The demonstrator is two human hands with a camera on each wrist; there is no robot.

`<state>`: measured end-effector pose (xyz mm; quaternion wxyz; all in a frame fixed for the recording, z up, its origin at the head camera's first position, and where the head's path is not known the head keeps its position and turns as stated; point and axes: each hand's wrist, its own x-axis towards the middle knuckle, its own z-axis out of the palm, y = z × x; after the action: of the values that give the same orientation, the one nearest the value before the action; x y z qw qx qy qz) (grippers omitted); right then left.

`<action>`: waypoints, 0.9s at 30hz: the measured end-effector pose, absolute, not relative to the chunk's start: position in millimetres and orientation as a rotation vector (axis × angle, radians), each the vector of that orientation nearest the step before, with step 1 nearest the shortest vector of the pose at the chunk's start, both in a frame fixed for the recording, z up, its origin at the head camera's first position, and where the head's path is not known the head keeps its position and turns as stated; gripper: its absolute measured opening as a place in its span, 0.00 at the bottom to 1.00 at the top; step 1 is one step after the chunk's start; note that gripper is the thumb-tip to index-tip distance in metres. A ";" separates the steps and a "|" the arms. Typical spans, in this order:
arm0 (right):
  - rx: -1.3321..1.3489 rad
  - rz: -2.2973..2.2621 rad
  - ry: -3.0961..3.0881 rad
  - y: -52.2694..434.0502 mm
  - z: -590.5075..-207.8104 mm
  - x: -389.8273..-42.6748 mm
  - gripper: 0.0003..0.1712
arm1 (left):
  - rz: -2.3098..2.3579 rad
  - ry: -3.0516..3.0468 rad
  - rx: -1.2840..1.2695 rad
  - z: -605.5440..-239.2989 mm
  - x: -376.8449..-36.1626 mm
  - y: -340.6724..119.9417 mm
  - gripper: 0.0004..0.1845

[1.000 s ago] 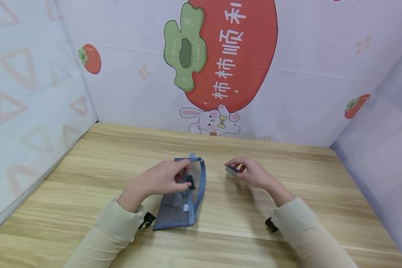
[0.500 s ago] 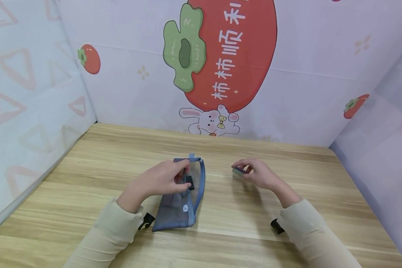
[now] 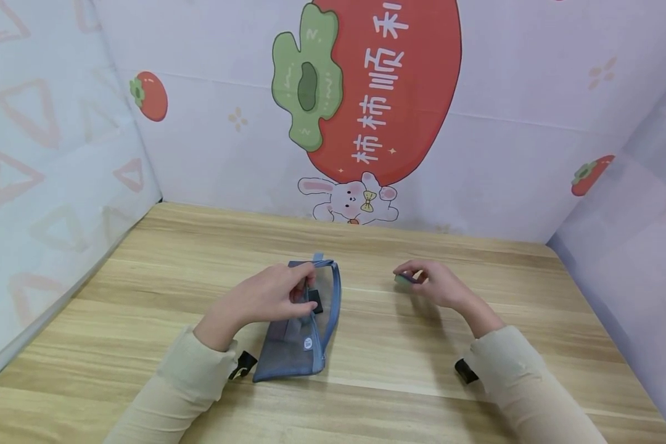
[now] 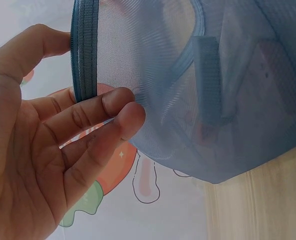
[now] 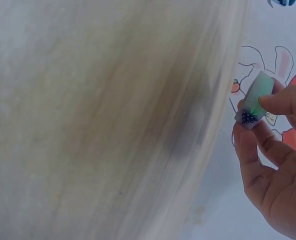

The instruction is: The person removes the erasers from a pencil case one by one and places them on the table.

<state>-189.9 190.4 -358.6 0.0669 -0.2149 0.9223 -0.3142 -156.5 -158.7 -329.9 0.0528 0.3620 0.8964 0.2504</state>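
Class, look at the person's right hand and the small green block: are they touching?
Touching. The right wrist view shows the right hand pinching the small green block, with fingertips pressed against its faces.

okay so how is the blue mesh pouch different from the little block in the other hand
The blue mesh pouch is soft, see-through netting with a zipper edge; the small block is solid, with green on one face and dark dots on its end. The pouch is far larger and lies partly on the wooden table; the block looks lifted off it. Both are pinched: pouch by the left hand, block by the right hand.
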 end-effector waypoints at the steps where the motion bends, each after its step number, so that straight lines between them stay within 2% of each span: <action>1: -0.649 -0.946 2.781 191.2 -359.3 -190.6 0.21 | 0.762 2.725 1.102 -330.0 -156.5 -158.9 0.14; 27: -0.719 -0.856 2.760 198.1 -369.1 -198.7 0.22 | 0.741 2.723 1.106 -331.0 -156.3 -159.1 0.13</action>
<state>-198.7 198.1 -369.1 0.0819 -0.2406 0.9238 -0.2864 -156.3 -159.1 -331.0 0.0553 0.3644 0.8970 0.2439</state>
